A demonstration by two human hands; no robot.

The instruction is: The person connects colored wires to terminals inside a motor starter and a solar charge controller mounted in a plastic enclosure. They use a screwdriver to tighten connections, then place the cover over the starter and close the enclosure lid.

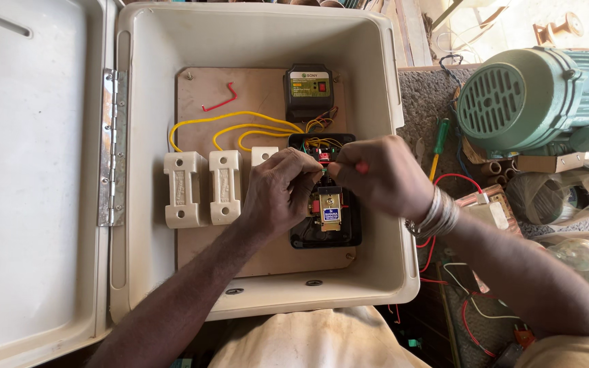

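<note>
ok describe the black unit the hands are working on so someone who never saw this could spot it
Look inside the open cream box, on its brown backboard. Right of the three white ceramic blocks sits a black contactor, partly under the left hand and right hand. Unlike the black module above it, it carries a brass-coloured plate and red parts, and yellow wires run into its top.
</note>
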